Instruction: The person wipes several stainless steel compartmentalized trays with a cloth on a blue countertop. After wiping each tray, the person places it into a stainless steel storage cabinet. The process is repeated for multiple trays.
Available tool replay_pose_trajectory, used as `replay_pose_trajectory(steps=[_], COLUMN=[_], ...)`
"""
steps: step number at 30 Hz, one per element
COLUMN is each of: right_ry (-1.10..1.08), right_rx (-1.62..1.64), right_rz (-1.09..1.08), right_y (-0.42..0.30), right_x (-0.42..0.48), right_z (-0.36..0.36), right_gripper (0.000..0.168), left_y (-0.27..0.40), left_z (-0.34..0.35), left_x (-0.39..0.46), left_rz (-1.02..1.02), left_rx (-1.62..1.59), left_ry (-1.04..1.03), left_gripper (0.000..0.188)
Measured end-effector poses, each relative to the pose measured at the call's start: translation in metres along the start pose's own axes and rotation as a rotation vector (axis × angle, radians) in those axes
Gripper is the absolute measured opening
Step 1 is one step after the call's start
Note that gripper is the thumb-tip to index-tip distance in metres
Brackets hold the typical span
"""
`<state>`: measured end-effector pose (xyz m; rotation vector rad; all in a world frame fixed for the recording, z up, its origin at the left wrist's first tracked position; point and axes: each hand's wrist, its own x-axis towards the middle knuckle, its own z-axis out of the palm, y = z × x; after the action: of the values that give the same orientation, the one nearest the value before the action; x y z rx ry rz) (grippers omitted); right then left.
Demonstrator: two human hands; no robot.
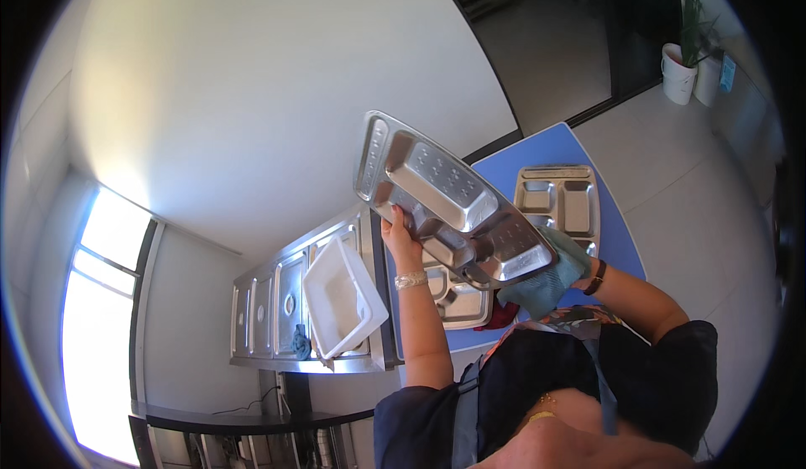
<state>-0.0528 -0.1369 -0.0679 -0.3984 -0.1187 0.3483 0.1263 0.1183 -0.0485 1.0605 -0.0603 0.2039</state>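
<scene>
My left hand (pixel 400 240) grips one long edge of a stainless steel compartment tray (pixel 469 217), thumb on the inner face. The tray is tilted up in front of me, above the blue table (pixel 611 229). A teal cloth (pixel 549 283) is in my right hand (pixel 587 275), pressed against the tray's lower right end; the cloth hides most of the fingers. Below lie another compartment tray (pixel 577 201) at the right and more metal tray compartments (pixel 466 302) at the left, partly covered by the raised tray. A dark red cloth (pixel 502 316) shows beside them.
Left of the table stands a steel counter with lidded food wells (pixel 289 305). On it sit a white plastic tub (pixel 343 305) and a crumpled blue cloth (pixel 301 343). A wall (pixel 252 91) rises beyond, and a potted plant (pixel 680 75) stands far right.
</scene>
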Motion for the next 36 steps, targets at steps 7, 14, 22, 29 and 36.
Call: replay_pose_trajectory(steps=[7, 14, 22, 29, 36], right_ry=[0.108, 0.277, 0.449, 0.441, 0.44], right_rx=[-0.46, -0.384, -0.348, -0.227, -0.221], right_rz=[-0.311, -0.428, -0.474, -0.502, -0.545], right_y=[-0.031, -0.051, -0.038, -0.043, -0.048], right_x=[-0.044, -0.092, -0.108, -0.114, -0.12], right_z=[-0.012, -0.048, -0.029, -0.024, -0.02], right_gripper=[0.035, 0.037, 0.04, 0.041, 0.043], left_y=[-0.006, -0.042, -0.094, -0.162, -0.249], left_z=[-0.125, -0.179, -0.197, -0.17, -0.014], left_x=[0.016, 0.032, 0.047, 0.047, -0.026], left_rz=[-0.093, -0.261, -0.188, 0.273, -0.045], left_rx=[0.357, 1.051, 1.483, 1.533, 1.229], left_ry=[0.122, -0.038, -0.148, -0.057, -0.59], left_gripper=[0.017, 0.03, 0.03, 0.026, 0.031])
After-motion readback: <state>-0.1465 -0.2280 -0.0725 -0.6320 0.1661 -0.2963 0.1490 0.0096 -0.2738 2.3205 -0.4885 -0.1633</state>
